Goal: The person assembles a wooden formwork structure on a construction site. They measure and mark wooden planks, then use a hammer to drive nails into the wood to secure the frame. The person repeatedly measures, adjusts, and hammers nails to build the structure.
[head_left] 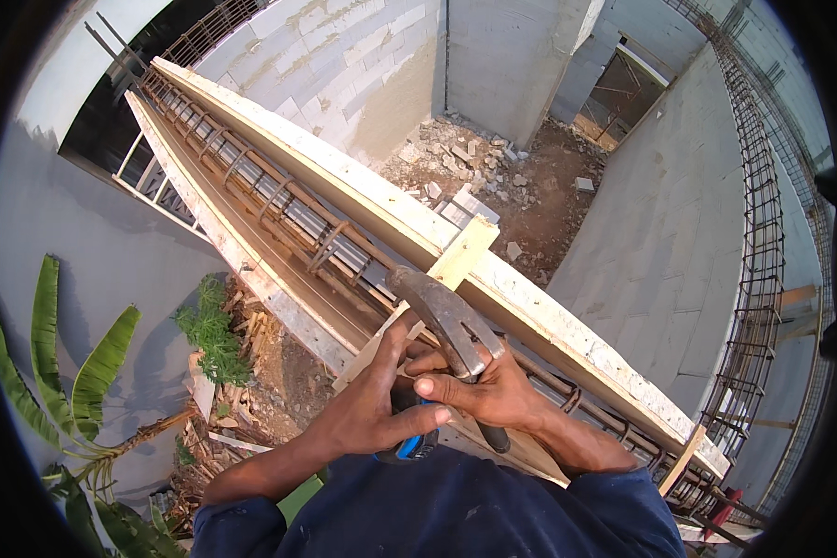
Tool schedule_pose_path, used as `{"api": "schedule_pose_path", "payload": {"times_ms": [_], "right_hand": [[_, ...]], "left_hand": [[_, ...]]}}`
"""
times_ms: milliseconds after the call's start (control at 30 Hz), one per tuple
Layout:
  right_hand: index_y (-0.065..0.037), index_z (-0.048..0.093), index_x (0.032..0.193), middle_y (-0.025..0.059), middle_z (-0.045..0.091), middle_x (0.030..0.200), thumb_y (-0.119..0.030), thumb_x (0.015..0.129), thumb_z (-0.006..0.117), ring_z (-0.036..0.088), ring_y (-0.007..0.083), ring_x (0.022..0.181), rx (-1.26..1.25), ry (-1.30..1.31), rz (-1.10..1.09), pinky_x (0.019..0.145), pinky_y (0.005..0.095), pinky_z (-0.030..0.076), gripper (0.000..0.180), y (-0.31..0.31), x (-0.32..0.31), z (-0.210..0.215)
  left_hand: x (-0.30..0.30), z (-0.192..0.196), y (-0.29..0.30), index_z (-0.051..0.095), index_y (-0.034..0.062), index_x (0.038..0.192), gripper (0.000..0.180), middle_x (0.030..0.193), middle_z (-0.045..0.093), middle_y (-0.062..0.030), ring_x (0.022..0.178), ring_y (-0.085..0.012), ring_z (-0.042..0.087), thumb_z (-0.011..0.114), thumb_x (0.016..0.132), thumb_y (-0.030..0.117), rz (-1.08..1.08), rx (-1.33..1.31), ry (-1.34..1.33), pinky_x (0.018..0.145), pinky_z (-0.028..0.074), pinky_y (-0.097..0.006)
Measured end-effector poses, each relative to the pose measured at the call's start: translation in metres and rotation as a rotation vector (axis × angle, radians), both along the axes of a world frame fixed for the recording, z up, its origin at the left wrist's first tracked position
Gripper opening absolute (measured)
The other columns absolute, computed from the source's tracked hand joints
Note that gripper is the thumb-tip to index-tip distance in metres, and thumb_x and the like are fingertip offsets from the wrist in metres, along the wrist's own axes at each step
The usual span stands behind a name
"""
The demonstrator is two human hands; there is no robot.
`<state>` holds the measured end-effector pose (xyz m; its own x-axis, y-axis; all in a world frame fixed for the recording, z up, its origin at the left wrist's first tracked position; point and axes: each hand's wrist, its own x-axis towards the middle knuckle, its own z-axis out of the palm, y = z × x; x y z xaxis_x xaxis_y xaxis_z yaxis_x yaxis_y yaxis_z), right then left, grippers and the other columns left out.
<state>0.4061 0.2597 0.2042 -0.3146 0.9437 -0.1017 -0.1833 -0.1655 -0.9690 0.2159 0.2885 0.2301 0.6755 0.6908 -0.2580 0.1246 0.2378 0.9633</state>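
Note:
My two hands meet in front of my body, over the formwork. In my right hand [511, 395] is a claw hammer [442, 316]; its steel head points up and to the left, and its dark handle end sticks out below the palm. My left hand [358, 409] is curled around what looks like a black-and-blue tape measure [414, 445], mostly covered by the thumb and palm. Its fingertips are close to the right hand's fingers and partly hidden by them. Beneath the hands passes a rusty rebar cage [279, 200], between two long formwork boards [372, 200].
A short wooden crosspiece [465, 251] lies across the far board beyond the hammer. Rubble [465, 153] covers ground far below, between grey block walls [665, 214]. More rebar cages [763, 214] curve along the right. A banana plant [93, 372] and wood scraps [251, 325] are lower left.

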Motion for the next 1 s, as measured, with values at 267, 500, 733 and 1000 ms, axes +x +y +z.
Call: {"api": "schedule_pose_path", "payload": {"times_ms": [267, 500, 733, 1000], "right_hand": [[-0.001, 0.07, 0.108, 0.0048, 0.069, 0.08, -0.02, 0.09, 0.075, 0.062, 0.0094, 0.069, -0.006, 0.006, 0.166, 0.062, 0.0282, 0.051, 0.027, -0.007, -0.02, 0.002], [-0.003, 0.062, 0.089, -0.0025, 0.05, 0.059, -0.027, 0.092, 0.072, 0.047, 0.0053, 0.046, -0.307, -0.033, 0.084, 0.043, 0.0209, 0.038, 0.026, 0.037, -0.008, 0.006], [-0.001, 0.064, 0.092, -0.0017, 0.049, 0.056, -0.032, 0.093, 0.071, 0.044, 0.0067, 0.044, -0.216, -0.321, -0.173, 0.037, 0.0245, 0.036, 0.032, 0.098, 0.0, -0.018], [-0.003, 0.066, 0.1, -0.004, 0.045, 0.055, -0.034, 0.095, 0.067, 0.043, 0.0065, 0.041, -0.207, -0.367, -0.436, 0.037, 0.0239, 0.036, 0.032, 0.074, 0.044, -0.032]], "left_hand": [[-0.041, -0.004, -0.026, 0.016, 0.0052, 0.152, 0.087, 0.123, 0.054, -0.0164, 0.115, -0.0261, 0.054, 0.072, 0.089, 0.026, 0.054, 0.061, 0.079, 0.097, 0.043, -0.038], [-0.128, -0.012, -0.035, 0.066, 0.0014, 0.102, 0.03, 0.075, 0.063, -0.009, 0.075, -0.0164, 0.061, 0.064, 0.093, 0.03, 0.105, 0.007, 0.473, 0.072, 0.047, -0.035], [-0.18, -0.054, -0.033, 0.072, 0.0023, 0.094, 0.031, 0.072, 0.066, -0.0066, 0.067, -0.0137, 0.058, 0.065, 0.092, 0.032, 0.191, -0.048, 0.711, 0.066, 0.047, -0.032], [-0.18, -0.072, -0.023, 0.072, -0.0001, 0.093, 0.034, 0.063, 0.058, 0.0006, 0.059, -0.0076, 0.049, 0.066, 0.091, 0.033, 0.116, -0.117, 0.762, 0.055, 0.041, -0.03]]}}
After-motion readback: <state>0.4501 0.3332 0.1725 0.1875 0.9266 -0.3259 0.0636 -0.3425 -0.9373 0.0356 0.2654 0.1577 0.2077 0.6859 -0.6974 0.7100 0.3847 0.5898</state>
